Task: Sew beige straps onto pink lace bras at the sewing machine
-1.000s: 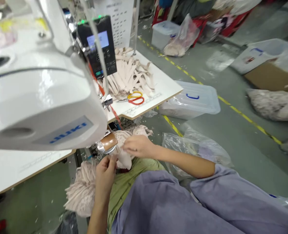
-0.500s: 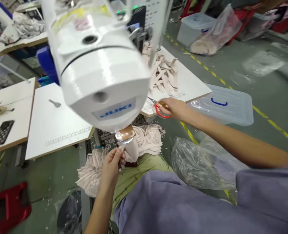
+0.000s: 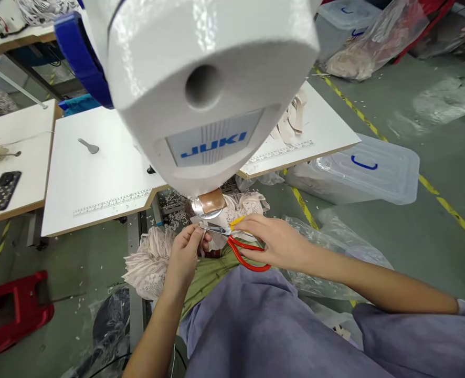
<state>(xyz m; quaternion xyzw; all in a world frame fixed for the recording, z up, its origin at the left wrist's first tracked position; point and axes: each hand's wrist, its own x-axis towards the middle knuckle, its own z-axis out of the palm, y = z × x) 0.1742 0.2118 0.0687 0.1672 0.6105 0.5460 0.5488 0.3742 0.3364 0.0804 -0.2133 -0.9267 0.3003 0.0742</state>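
My right hand (image 3: 279, 242) grips scissors (image 3: 228, 231) with red and yellow handles. Their blades point left and reach the fingertips of my left hand (image 3: 183, 255). Thumb and fingers of that hand pinch the edge of a beige lace bra (image 3: 217, 241) just below the sewing machine head (image 3: 212, 94). Whether the blades are around a thread or the fabric, I cannot tell. More of the beige lace (image 3: 252, 202) lies behind the scissors, above my lap. A bunched stack of beige lace pieces (image 3: 149, 262) hangs to the left of my left hand.
White table tops lie on the left (image 3: 98, 184) and right (image 3: 327, 131), the right one bearing beige straps (image 3: 295, 113). A clear lidded box (image 3: 390, 178) stands on the floor at right. A red stool (image 3: 20, 315) is at lower left.
My right hand has brought the scissors from the right table's edge down and left to my left hand. The left hand keeps its pinch. The view has shifted closer to the machine head.
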